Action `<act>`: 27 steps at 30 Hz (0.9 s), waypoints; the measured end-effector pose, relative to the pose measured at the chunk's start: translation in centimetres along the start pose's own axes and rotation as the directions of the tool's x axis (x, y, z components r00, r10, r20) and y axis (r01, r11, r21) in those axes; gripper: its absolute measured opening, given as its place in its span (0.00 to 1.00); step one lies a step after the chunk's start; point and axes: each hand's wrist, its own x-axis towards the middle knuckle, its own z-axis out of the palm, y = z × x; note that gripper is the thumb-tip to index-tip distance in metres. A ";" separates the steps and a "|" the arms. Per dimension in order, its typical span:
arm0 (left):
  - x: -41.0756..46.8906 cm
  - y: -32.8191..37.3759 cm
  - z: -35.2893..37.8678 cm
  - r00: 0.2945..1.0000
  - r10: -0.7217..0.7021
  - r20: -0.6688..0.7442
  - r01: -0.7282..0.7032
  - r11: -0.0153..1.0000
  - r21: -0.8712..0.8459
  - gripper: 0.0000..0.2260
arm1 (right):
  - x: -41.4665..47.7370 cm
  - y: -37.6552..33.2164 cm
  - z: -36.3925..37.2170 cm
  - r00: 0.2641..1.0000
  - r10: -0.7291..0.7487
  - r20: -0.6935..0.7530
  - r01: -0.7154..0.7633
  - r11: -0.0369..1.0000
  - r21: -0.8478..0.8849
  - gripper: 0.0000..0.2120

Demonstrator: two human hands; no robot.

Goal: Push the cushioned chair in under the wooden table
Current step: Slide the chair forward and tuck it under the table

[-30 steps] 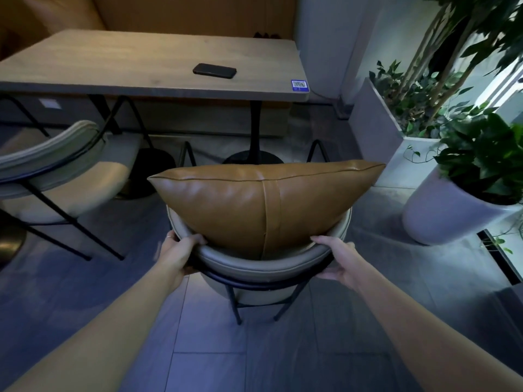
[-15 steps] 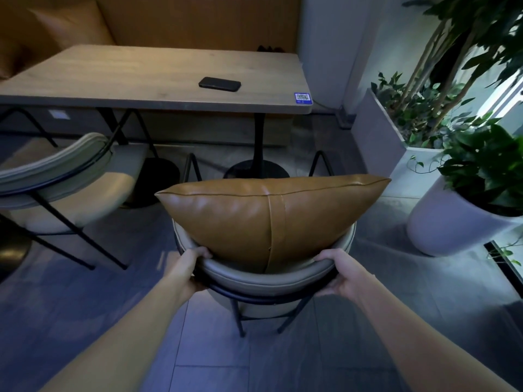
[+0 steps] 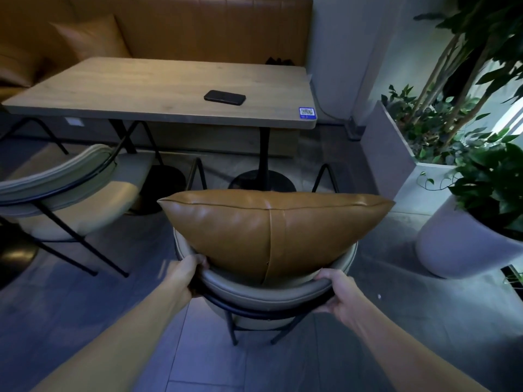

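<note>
The cushioned chair (image 3: 266, 292) stands in front of me, with a curved grey backrest on a black metal frame. A tan leather cushion (image 3: 271, 230) leans against its back and hides the seat. My left hand (image 3: 188, 277) grips the left end of the backrest rim. My right hand (image 3: 341, 292) grips the right end. The wooden table (image 3: 158, 89) lies beyond the chair, its near edge a short way ahead of the cushion. The chair's front legs stand near the table's round black base (image 3: 261, 179).
A black phone (image 3: 225, 97) lies on the table near a blue QR sticker (image 3: 307, 112). A second grey chair (image 3: 65, 190) stands to the left. White planters (image 3: 396, 159) with leafy plants crowd the right side. A tan bench (image 3: 198, 26) runs behind the table.
The view has tilted up and the chair sits lower in the frame. Both hands have curled tighter round the backrest rim. The chair has hardly shifted relative to the table.
</note>
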 end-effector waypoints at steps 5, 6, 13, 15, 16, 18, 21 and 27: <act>1.1 2.4 1.2 0.999 0.039 -0.013 -0.038 0.999 0.032 0.12 | 1.7 -0.6 0.4 1.000 0.002 0.026 -0.004 0.996 0.087 0.35; 1.4 2.8 1.4 0.999 0.038 -0.016 -0.038 0.999 0.037 0.09 | 2.0 -0.8 0.6 1.000 0.004 0.023 -0.006 0.996 0.094 0.35; 4.3 4.4 1.4 0.999 0.032 -0.020 -0.031 0.998 0.047 0.08 | 3.3 -3.0 3.1 1.000 -0.006 0.027 0.004 0.998 0.068 0.32; 5.4 4.6 1.2 0.999 0.029 -0.018 -0.028 0.999 0.038 0.09 | 4.1 -3.5 3.9 1.000 0.000 0.028 -0.001 0.999 0.039 0.32; 5.9 4.8 1.1 0.999 0.026 -0.020 -0.025 0.999 0.032 0.09 | 4.4 -3.7 4.3 1.000 0.002 0.027 -0.003 1.000 0.025 0.32; 6.9 5.2 0.8 1.000 0.022 -0.021 -0.021 0.999 0.024 0.09 | 4.9 -4.2 5.2 0.999 -0.002 0.033 0.002 1.000 0.016 0.31; 8.1 5.9 0.5 1.000 0.029 0.007 -0.029 0.999 0.032 0.04 | 5.5 -4.9 6.4 0.999 -0.014 0.033 0.014 1.000 0.016 0.31; 10.3 8.0 0.4 0.998 0.033 0.060 -0.034 0.999 0.017 0.02 | 6.6 -6.1 8.4 1.000 -0.023 0.020 0.023 0.999 0.027 0.32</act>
